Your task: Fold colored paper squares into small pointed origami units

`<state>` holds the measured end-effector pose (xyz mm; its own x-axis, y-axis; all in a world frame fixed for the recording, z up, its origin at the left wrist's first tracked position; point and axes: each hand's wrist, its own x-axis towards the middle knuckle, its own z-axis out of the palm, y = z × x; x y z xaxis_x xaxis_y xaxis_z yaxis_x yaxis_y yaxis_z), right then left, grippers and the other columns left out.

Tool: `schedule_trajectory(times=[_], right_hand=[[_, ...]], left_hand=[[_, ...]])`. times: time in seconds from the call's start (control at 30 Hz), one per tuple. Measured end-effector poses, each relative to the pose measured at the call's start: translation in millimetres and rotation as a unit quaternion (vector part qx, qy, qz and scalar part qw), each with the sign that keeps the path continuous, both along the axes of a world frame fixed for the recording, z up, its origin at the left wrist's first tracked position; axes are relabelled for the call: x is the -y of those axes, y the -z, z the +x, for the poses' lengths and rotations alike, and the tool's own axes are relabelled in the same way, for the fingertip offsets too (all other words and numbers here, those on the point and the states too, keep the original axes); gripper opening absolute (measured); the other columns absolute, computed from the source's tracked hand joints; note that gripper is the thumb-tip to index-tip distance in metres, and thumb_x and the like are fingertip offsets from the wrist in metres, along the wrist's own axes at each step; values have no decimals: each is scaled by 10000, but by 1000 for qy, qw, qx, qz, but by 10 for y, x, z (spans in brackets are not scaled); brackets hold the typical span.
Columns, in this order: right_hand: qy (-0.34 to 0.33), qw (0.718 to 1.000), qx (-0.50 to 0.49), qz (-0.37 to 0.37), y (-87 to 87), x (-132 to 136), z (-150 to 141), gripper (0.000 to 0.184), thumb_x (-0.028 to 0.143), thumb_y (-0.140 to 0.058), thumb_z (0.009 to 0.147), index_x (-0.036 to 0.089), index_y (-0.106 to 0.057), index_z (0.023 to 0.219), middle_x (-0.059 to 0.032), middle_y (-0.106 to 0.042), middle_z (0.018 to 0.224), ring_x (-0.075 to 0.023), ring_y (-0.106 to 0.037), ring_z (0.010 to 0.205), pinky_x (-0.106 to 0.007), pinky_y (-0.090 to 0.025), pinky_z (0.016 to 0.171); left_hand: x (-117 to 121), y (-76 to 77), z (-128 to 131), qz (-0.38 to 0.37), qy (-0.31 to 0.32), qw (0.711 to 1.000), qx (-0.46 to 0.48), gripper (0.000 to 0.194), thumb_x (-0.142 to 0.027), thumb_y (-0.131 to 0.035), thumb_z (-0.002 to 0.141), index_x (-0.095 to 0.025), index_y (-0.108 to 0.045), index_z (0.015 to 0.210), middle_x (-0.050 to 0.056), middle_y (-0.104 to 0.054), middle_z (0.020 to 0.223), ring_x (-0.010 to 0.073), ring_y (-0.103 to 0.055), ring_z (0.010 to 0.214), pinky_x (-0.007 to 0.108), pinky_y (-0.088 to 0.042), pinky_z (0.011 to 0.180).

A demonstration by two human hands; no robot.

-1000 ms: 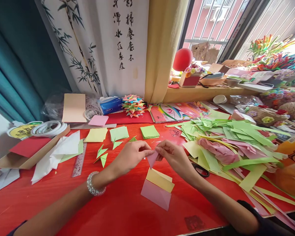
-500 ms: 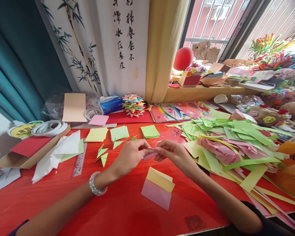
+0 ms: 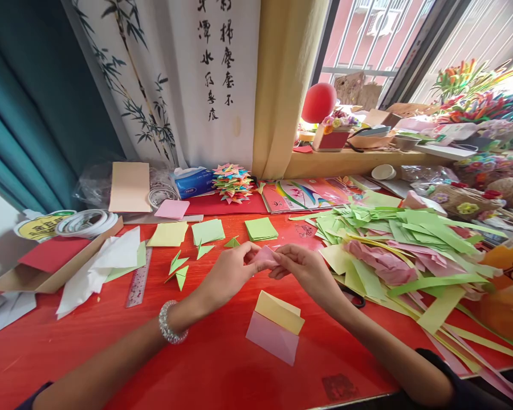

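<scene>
A small pink paper piece [image 3: 265, 254] is pinched between my two hands above the red table. My left hand [image 3: 236, 263] grips its left side with thumb and fingers. On the other side, my right hand [image 3: 298, 263] pinches its right corner. Below them lie a folded yellow paper [image 3: 277, 313] and a pink paper [image 3: 272, 339], partly overlapping. Several small folded green paper pieces [image 3: 180, 277] are left of my left hand. Farther back sit stacks of yellow paper [image 3: 167, 234], pale green paper [image 3: 208, 232] and brighter green paper [image 3: 261, 229].
Paper strips and scraps [image 3: 406, 239] heap up on the right, with scissors handles [image 3: 354, 297] at their near edge. Left are a ruler [image 3: 137, 285], white tissue [image 3: 106, 265] and a cardboard tray [image 3: 55, 276]. A multicoloured folded-paper ball [image 3: 232, 183] stands at the back.
The pink paper in my hands has tilted up, so more of its face shows above the left thumb. My left hand has shifted slightly right. The papers on the table stay put.
</scene>
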<state>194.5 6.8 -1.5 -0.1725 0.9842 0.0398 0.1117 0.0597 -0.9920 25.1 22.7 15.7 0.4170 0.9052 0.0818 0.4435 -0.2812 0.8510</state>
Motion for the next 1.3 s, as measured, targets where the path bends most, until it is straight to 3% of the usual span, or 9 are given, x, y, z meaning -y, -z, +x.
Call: schedule_trajectory(times=[0.27, 0.6, 0.7, 0.83, 1.03, 1.3], right_hand=[[-7, 1000, 10, 4, 32, 8, -12, 213, 362, -525, 807, 152, -542, 779, -32, -641, 657, -154, -644, 605, -293, -523, 606], [19, 998, 38, 45, 35, 11, 1, 211, 351, -486, 829, 161, -526, 745, 2, -587, 617, -113, -600, 519, -232, -480, 517], [18, 997, 67, 41, 48, -1, 23, 225, 351, -468, 841, 167, -515, 720, 19, -561, 576, -88, -548, 454, -214, -442, 474], [-12, 999, 30, 24, 56, -53, 65, 222, 365, -464, 843, 165, -516, 760, 13, -568, 579, -98, -555, 460, -229, -454, 484], [-53, 998, -33, 32, -25, -47, 80, 261, 334, -553, 794, 183, -519, 1004, -4, -614, 679, -152, -640, 630, -294, -521, 630], [-39, 994, -98, -4, -72, -35, 82, 204, 343, -606, 749, 182, -518, 838, 14, -609, 638, -136, -640, 590, -281, -522, 630]], left_hand=[[-33, 72, -4, -34, -11, 999, 41, 320, -451, -492, 782, -167, -530, 639, -31, -495, 564, 109, -453, 552, 230, -354, 544], [-14, 30, -7, -55, -16, 995, 78, 291, -417, -511, 786, -160, -636, 734, -4, -561, 577, 117, -513, 553, 226, -412, 562], [-7, 57, -8, -37, -17, 996, 78, 313, -430, -518, 780, -186, -661, 915, -4, -576, 598, 125, -527, 566, 232, -429, 571], [-5, 85, -15, -38, -9, 993, 107, 442, -398, -554, 767, -227, -552, 1175, 0, -619, 688, 135, -578, 653, 247, -472, 651], [-21, 116, -32, -63, -18, 990, 125, 371, -363, -548, 783, -248, -590, 1134, -1, -650, 675, 136, -593, 664, 254, -481, 670], [-46, 119, -27, -108, 27, 977, 180, 313, -316, -579, 763, -226, -633, 1058, 23, -682, 900, 147, -613, 745, 272, -499, 709]])
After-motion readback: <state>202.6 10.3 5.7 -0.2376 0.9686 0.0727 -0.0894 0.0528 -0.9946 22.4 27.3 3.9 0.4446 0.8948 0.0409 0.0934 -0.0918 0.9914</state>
